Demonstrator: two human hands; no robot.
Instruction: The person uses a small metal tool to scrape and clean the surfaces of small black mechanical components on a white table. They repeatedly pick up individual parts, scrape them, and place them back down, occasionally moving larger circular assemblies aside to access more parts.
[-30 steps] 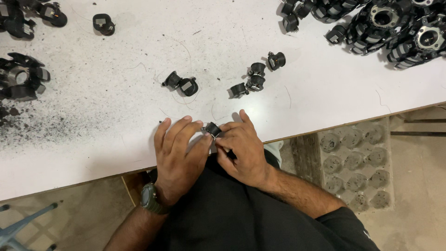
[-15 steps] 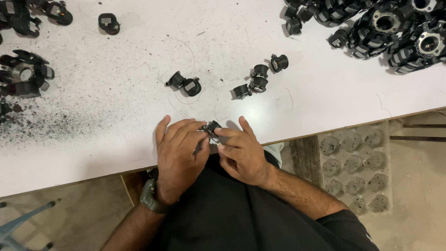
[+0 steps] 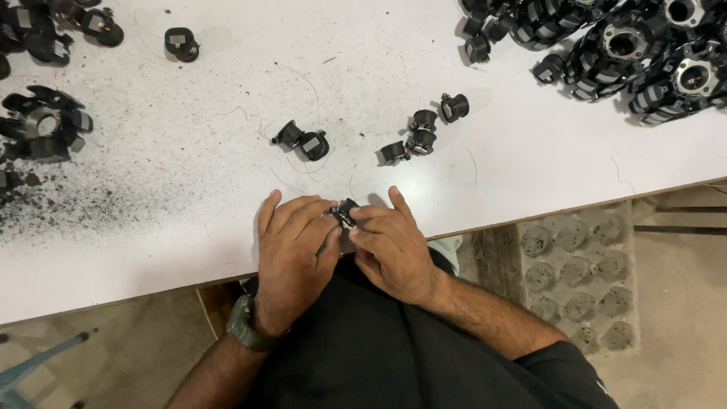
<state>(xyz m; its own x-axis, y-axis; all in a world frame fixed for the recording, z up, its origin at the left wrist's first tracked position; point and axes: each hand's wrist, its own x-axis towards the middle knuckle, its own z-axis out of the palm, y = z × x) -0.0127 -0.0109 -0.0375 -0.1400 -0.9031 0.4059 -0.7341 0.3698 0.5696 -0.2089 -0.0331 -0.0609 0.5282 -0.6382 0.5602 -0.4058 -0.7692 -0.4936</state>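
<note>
Here, on the white speckled surface [image 3: 189, 197], near its front edge, your two hands meet. Your left hand [image 3: 291, 254] lies flat-fingered, gripping the small black plastic coil piece [image 3: 347, 213] from its left; your right hand [image 3: 390, 250] pinches it from the right. It sits between your fingertips, equally near both, its long axis unclear.

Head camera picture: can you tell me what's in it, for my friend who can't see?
Looking down, a person's left hand and right hand pinch one small black part together at the near edge of a white table. More small black parts lie loose farther back, with a big pile at the far right and dark dust on the left.
</note>
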